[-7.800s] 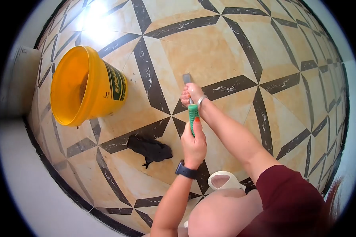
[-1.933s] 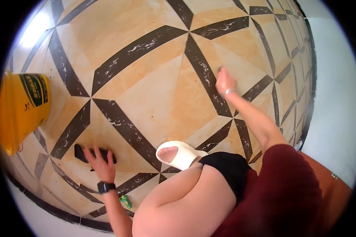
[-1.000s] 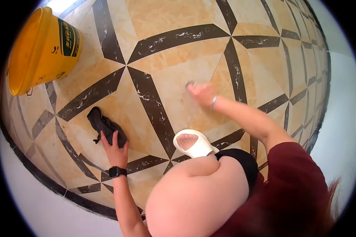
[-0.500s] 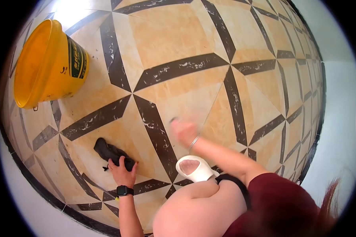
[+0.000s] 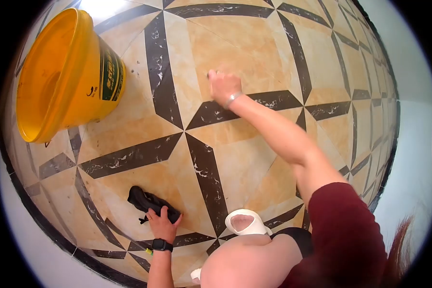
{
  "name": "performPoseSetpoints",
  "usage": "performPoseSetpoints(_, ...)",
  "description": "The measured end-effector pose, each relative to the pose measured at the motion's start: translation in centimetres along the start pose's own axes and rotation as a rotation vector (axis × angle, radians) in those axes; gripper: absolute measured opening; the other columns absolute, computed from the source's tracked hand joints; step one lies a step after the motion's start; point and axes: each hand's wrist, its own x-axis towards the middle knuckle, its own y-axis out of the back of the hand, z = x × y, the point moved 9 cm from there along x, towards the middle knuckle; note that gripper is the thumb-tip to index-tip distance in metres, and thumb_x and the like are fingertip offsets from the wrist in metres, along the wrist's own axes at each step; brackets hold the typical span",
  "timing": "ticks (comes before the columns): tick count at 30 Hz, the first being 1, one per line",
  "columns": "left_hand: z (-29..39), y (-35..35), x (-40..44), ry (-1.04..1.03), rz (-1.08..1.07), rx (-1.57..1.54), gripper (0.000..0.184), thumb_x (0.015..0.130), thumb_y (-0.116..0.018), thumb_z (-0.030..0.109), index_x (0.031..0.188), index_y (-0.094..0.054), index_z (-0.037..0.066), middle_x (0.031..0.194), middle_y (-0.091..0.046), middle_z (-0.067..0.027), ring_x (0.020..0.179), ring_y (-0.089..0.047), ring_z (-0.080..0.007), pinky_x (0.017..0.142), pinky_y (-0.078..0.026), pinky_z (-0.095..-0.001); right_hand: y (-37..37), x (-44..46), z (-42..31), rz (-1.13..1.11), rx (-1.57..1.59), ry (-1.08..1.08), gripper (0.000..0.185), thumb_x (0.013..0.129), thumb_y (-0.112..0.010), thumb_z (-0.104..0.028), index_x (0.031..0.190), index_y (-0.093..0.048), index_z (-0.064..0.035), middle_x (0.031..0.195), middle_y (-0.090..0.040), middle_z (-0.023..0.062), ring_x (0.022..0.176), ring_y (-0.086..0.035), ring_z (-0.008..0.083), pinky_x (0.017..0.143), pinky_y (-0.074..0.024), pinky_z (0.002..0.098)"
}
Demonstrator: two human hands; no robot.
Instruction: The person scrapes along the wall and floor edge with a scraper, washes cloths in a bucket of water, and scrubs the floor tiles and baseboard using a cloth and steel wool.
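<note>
My left hand (image 5: 162, 225), with a black watch on the wrist, grips the near end of a soft-looking black bundle (image 5: 146, 199) lying on the tiled floor. Whether that bundle is cloth, a bag or a shoe I cannot tell. Out ahead, my right hand (image 5: 224, 88) is closed in a fist low over a beige tile, a bracelet around its wrist. A small dark tip pokes out at the fingers; the rest of what they hold is hidden. Close to the left wrist, a yellow-green end (image 5: 149, 251) of a thin object shows on the floor.
A large yellow bucket (image 5: 113, 91) stands at the upper left, its mouth facing me. White slippers (image 5: 245, 222) are on my feet at the bottom. Dark skirting and pale walls (image 5: 420, 144) border the patterned floor (image 5: 240, 43).
My right hand has swept forward, away from my feet, across a dark tile strip. My left hand stays on the black bundle. The whole view has shifted slightly.
</note>
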Motion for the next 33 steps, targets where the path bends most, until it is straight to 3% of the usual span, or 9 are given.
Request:
performPoseSetpoints(1, -0.4, 0.1, 0.0, -0.015, -0.021, 0.003, 0.056, 0.064, -0.074, 0.044, 0.105, -0.054, 0.013, 0.114, -0.041, -0.0364, 0.103, -0.041, -0.0509, 0.09, -0.037, -0.0508, 0.4, -0.2, -2.7, 0.005, -0.015, 0.135, 0.02, 0.079, -0.048, -0.02, 0.089, -0.063, -0.0091, 0.075, -0.064, 0.0173, 0.065, -0.063, 0.031, 0.056, -0.0484, 0.0412)
performPoseSetpoints(6, 0.0, 0.6, 0.4, -0.009, -0.059, -0.032, 0.056, 0.062, -0.075, 0.04, 0.104, -0.054, 0.009, 0.109, -0.042, -0.0341, 0.101, -0.043, -0.0497, 0.087, -0.038, -0.0514, 1.7, 2.8, 5.3, -0.008, -0.065, -0.275, 0.019, 0.082, -0.047, -0.021, 0.089, -0.058, -0.0078, 0.074, -0.064, 0.0156, 0.069, -0.063, 0.0301, 0.057, -0.0486, 0.0418)
performPoseSetpoints(12, -0.3, 0.9, 0.6, -0.11, 0.008, -0.008, 0.054, 0.062, -0.074, 0.044, 0.1, -0.055, 0.011, 0.104, -0.045, -0.0302, 0.099, -0.045, -0.047, 0.085, -0.04, -0.0495, 2.3, 2.1, 0.9, -0.121, 0.175, -0.095, 0.013, 0.081, -0.046, -0.016, 0.085, -0.055, -0.0082, 0.068, -0.062, 0.0146, 0.063, -0.062, 0.0301, 0.054, -0.0476, 0.0427)
performPoseSetpoints(15, -0.5, 0.4, 1.3, -0.019, -0.129, -0.054, 0.053, 0.062, -0.074, 0.044, 0.1, -0.055, 0.012, 0.101, -0.047, -0.0282, 0.099, -0.045, -0.0453, 0.085, -0.041, -0.0483, 0.8, 3.1, -0.7, 0.05, -0.14, -0.076, 0.011, 0.08, -0.045, -0.015, 0.084, -0.055, -0.0094, 0.066, -0.06, 0.0148, 0.061, -0.061, 0.0308, 0.054, -0.0471, 0.0427)
performPoseSetpoints(17, -0.1, 0.6, 1.9, -0.032, -0.112, -0.058, 0.052, 0.062, -0.074, 0.044, 0.099, -0.055, 0.013, 0.1, -0.047, -0.0272, 0.099, -0.046, -0.0447, 0.084, -0.041, -0.0478, 1.2, 2.6, -5.4, 0.118, -0.171, 0.29, 0.013, 0.081, -0.045, -0.016, 0.085, -0.055, -0.0098, 0.069, -0.061, 0.0157, 0.064, -0.061, 0.0318, 0.055, -0.0474, 0.0431)
performPoseSetpoints(24, -0.6, 0.5, 1.4, -0.045, -0.115, -0.025, 0.051, 0.061, -0.074, 0.045, 0.097, -0.056, 0.014, 0.1, -0.047, -0.0254, 0.099, -0.046, -0.0438, 0.082, -0.042, -0.0463, 3.0, 13.3, -1.0, 0.068, -0.111, 0.02, 0.021, 0.088, -0.039, -0.021, 0.087, -0.056, -0.0094, 0.078, -0.063, 0.0157, 0.072, -0.062, 0.0344, 0.061, -0.0477, 0.0458)
performPoseSetpoints(27, -0.5, 0.8, 1.6, -0.056, -0.117, -0.011, 0.049, 0.06, -0.074, 0.046, 0.094, -0.056, 0.014, 0.097, -0.047, -0.0231, 0.099, -0.046, -0.0432, 0.079, -0.044, -0.0454, 1.0, 8.8, -3.6, -0.149, -0.144, 0.383, 0.026, 0.089, -0.037, -0.024, 0.096, -0.058, -0.0108, 0.084, -0.064, 0.0162, 0.076, -0.062, 0.0338, 0.064, -0.0487, 0.0458)
performPoseSetpoints(31, -0.9, 0.4, 1.8, -0.056, -0.138, -0.029, 0.047, 0.059, -0.074, 0.047, 0.091, -0.057, 0.016, 0.092, -0.046, -0.0193, 0.097, -0.047, -0.0415, 0.074, -0.046, -0.0443, 3.6, 15.1, -2.9, 0.023, -0.066, -0.092, 0.026, 0.087, -0.038, -0.022, 0.102, -0.057, -0.0127, 0.08, -0.064, 0.016, 0.075, -0.062, 0.033, 0.064, -0.0489, 0.0455)
performPoseSetpoints(33, -0.7, 0.6, 1.8, -0.096, -0.055, 0.002, 0.047, 0.058, -0.074, 0.046, 0.091, -0.057, 0.017, 0.09, -0.045, -0.0179, 0.095, -0.047, -0.0401, 0.071, -0.047, -0.0433, 3.4, 15.7, -9.1, 0.203, 0.063, 0.147, 0.025, 0.086, -0.038, -0.02, 0.099, -0.057, -0.0117, 0.078, -0.063, 0.0167, 0.074, -0.062, 0.0345, 0.063, -0.0492, 0.0452)
